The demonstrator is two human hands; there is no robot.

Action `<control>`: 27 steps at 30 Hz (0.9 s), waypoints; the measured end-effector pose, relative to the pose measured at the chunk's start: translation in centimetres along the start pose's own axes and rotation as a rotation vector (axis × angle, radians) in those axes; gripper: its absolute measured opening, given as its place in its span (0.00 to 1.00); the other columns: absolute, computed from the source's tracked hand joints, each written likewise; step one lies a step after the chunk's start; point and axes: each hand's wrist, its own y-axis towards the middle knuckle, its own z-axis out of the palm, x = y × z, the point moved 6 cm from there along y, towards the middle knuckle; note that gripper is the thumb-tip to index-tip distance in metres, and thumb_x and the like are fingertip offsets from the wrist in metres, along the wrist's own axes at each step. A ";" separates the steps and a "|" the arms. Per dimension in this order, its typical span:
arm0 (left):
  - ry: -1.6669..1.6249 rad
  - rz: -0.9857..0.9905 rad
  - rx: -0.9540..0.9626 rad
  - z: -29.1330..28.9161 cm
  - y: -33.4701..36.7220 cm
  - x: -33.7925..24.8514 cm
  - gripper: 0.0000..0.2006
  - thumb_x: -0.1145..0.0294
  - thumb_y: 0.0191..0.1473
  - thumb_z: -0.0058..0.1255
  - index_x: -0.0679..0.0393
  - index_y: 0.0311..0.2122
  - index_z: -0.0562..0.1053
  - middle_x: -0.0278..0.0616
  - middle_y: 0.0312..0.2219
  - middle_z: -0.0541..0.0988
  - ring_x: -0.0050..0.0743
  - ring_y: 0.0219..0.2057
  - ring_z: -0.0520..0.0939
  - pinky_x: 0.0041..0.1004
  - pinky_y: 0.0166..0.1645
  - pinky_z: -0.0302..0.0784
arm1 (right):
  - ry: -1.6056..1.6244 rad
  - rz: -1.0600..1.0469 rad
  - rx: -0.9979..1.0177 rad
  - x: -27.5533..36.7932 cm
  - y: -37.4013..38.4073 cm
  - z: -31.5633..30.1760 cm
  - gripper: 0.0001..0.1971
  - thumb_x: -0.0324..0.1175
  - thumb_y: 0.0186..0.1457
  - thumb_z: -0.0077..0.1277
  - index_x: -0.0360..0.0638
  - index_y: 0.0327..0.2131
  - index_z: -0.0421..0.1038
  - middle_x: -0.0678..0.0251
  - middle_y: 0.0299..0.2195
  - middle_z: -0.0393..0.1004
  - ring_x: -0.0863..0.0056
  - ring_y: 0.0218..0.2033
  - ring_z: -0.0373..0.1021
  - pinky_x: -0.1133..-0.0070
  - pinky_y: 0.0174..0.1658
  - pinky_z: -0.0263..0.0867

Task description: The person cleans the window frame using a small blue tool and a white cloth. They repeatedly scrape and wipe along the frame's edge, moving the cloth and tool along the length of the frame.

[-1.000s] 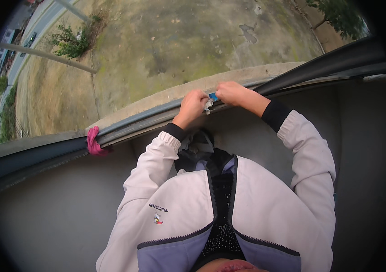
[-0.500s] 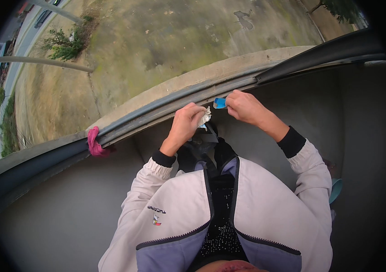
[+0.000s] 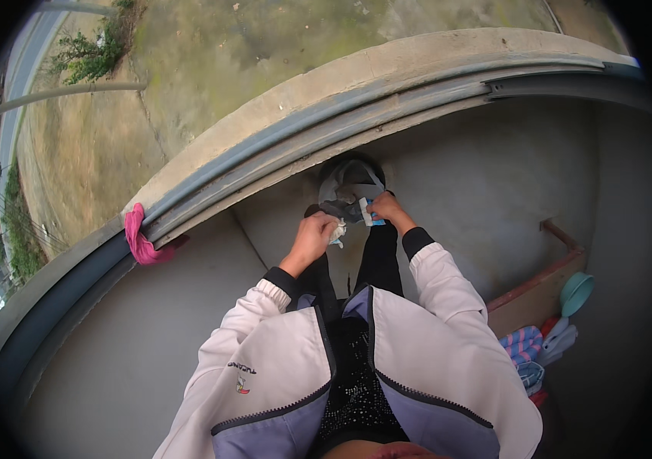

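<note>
My left hand (image 3: 312, 239) is closed around a crumpled white tissue-like wad (image 3: 337, 232), part of which sticks out past the fingertips. Pinched in my right hand (image 3: 389, 208) is a small blue-and-white packet (image 3: 367, 211), which looks flat and torn. Both hands are low in front of my legs, a short way apart. Just beyond them, a dark round bin (image 3: 376, 165) with a grey plastic bag (image 3: 337, 187) in it stands at the foot of the wall. What lies inside the bag is hard to make out.
A window ledge with metal rails (image 3: 288, 141) curves across in front, with ground outside below. A pink cloth (image 3: 139, 237) hangs over the rail at left. To the right stand a brownish board (image 3: 525, 298), a teal dipper (image 3: 577, 292) and striped cloth (image 3: 523, 344).
Both hands have come down from the ledge toward the bin, still holding the wad and the packet. My view has tilted down, bringing the bin and the things at right into sight.
</note>
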 end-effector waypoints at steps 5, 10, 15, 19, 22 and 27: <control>0.030 -0.080 0.054 -0.1 -0.4 3.7 0.09 0.72 0.59 0.55 0.62 0.42 0.83 0.47 0.33 0.83 0.47 0.34 0.84 0.36 0.42 0.78 | 0.842 0.363 -0.064 -5.3 4.6 5.7 0.18 0.19 0.46 0.64 0.31 0.43 0.75 0.56 0.42 0.74 0.60 0.40 0.78 0.70 0.34 0.82; 0.007 -0.055 0.061 -0.7 -0.5 3.8 0.09 0.73 0.59 0.55 0.63 0.42 0.83 0.48 0.32 0.82 0.48 0.33 0.83 0.36 0.40 0.77 | 0.812 0.424 -0.098 -5.9 3.3 6.9 0.13 0.21 0.46 0.64 0.32 0.39 0.76 0.59 0.39 0.75 0.63 0.38 0.79 0.72 0.33 0.82; 0.001 0.074 0.054 -2.3 0.3 -1.0 0.09 0.74 0.59 0.55 0.64 0.42 0.82 0.49 0.32 0.81 0.48 0.32 0.83 0.36 0.39 0.77 | 0.572 0.023 -0.165 -1.8 -1.3 1.6 0.07 0.27 0.52 0.61 0.31 0.32 0.80 0.61 0.30 0.80 0.71 0.29 0.78 0.75 0.35 0.78; -0.040 0.238 -0.019 -4.3 0.3 -8.3 0.07 0.78 0.58 0.55 0.64 0.41 0.82 0.50 0.33 0.81 0.54 0.34 0.83 0.38 0.41 0.78 | 0.178 -0.284 -0.353 5.3 -12.8 -7.7 0.09 0.29 0.53 0.59 0.33 0.35 0.80 0.58 0.32 0.81 0.70 0.28 0.78 0.75 0.35 0.76; -0.100 0.363 -0.132 -6.3 -0.1 -14.2 0.08 0.81 0.57 0.57 0.64 0.42 0.80 0.49 0.31 0.78 0.50 0.31 0.82 0.36 0.38 0.78 | 0.102 -0.566 -0.497 13.2 -22.9 -15.6 0.07 0.27 0.53 0.58 0.33 0.34 0.79 0.55 0.31 0.80 0.65 0.28 0.78 0.74 0.35 0.75; -0.028 0.529 -0.520 -10.8 1.9 -21.1 0.07 0.80 0.59 0.58 0.63 0.42 0.80 0.45 0.28 0.78 0.39 0.26 0.79 0.31 0.32 0.74 | -0.344 -0.746 -0.765 24.4 -31.6 -25.3 0.03 0.26 0.53 0.57 0.37 0.30 0.76 0.58 0.30 0.78 0.55 0.33 0.74 0.65 0.36 0.72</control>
